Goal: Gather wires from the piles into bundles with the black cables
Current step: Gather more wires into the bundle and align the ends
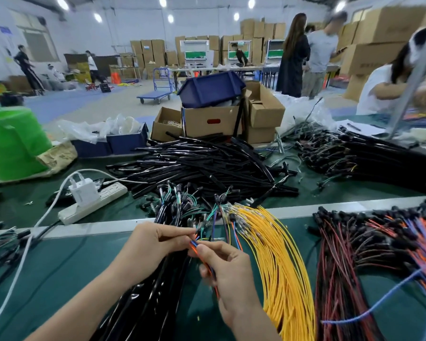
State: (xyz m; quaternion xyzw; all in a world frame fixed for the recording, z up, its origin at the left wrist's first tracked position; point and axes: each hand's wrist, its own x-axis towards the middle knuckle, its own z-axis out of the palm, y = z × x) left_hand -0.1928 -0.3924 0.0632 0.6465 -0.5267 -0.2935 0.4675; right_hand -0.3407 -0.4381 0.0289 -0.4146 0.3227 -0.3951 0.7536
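My left hand [150, 244] and my right hand [229, 271] meet over the green mat, both pinching a thin group of orange, blue and red wires [194, 245]. The wires run down through my right fist. Under my left forearm lies a bundle of glossy black cables [158, 289] with plug ends pointing away from me. A fan of yellow wires [278, 257] lies just right of my right hand. Further right sits a pile of red, black and orange wires [369, 244]. A big heap of black tubes [207, 163] lies beyond the metal strip.
A white power strip [94, 203] with a charger sits at the left, its white cord trailing toward me. Cardboard boxes [212, 121] and a blue bin [210, 91] stand behind the heap. A green roll [12, 143] is far left. A person in white [379, 92] works at the right.
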